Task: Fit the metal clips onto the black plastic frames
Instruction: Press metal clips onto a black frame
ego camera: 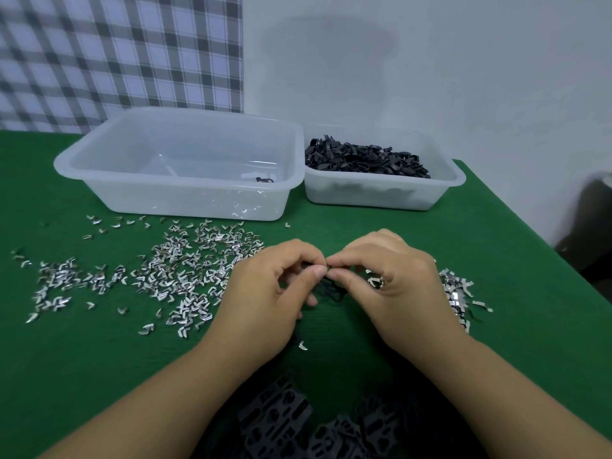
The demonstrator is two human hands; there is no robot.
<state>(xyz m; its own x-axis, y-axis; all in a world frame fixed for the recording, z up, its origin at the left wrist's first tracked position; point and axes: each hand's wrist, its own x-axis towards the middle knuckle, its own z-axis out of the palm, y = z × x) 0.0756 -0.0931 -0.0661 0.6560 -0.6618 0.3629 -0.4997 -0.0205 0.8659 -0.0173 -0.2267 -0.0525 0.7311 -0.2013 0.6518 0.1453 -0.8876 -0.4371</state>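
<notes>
My left hand [268, 286] and my right hand [384, 276] meet at the table's middle, thumbs and forefingers pinching together on a small black plastic frame [326, 267]; whether a clip sits between the fingertips is hidden. A few more black frames [331, 291] lie just below the fingertips on the green cloth. Loose metal clips [172, 270] are scattered widely to the left, and another heap of clips [458, 293] lies right of my right hand. One single clip [303, 346] lies under my left wrist.
A large translucent tub [178, 200] at the back holds one black piece [265, 179]. Beside it, a smaller tub [377, 190] is filled with black frames [364, 159]. Black moulded parts [298, 422] lie at the near edge. The table's right edge [546, 243] runs diagonally.
</notes>
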